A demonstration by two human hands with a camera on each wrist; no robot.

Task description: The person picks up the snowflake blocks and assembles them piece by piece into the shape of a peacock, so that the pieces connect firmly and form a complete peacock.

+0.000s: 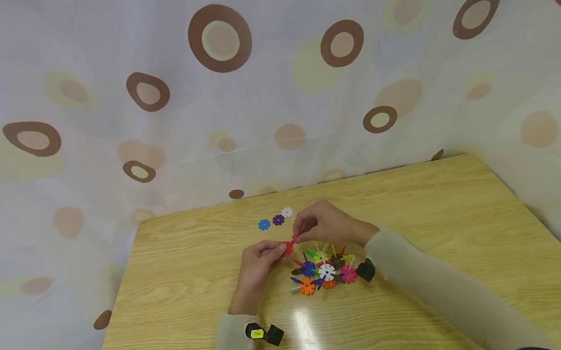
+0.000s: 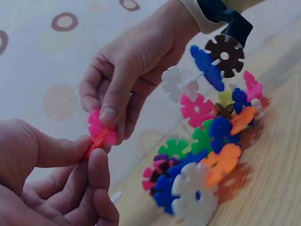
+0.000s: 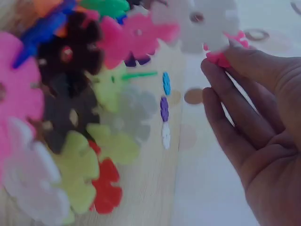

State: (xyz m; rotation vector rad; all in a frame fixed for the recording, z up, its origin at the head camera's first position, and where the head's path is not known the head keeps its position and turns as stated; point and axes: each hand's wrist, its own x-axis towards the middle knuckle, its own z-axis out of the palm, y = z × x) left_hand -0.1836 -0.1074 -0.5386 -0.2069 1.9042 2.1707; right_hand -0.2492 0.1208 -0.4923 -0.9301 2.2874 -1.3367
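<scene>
My left hand pinches a red notched plastic disc between thumb and fingers. With thumb and fingertips my right hand grips a pink notched disc, which meets the red one at its edge in the left wrist view. Below and right of the hands stands a cluster of interlocked notched discs in many colours, joined at angles to each other. In the right wrist view the same cluster fills the left side, and the pink disc shows at my right fingertips.
Three loose discs lie in a row on the wooden table behind the hands: blue, purple and white. A patterned curtain hangs along the table's back edge. Black straps sit on both wrists.
</scene>
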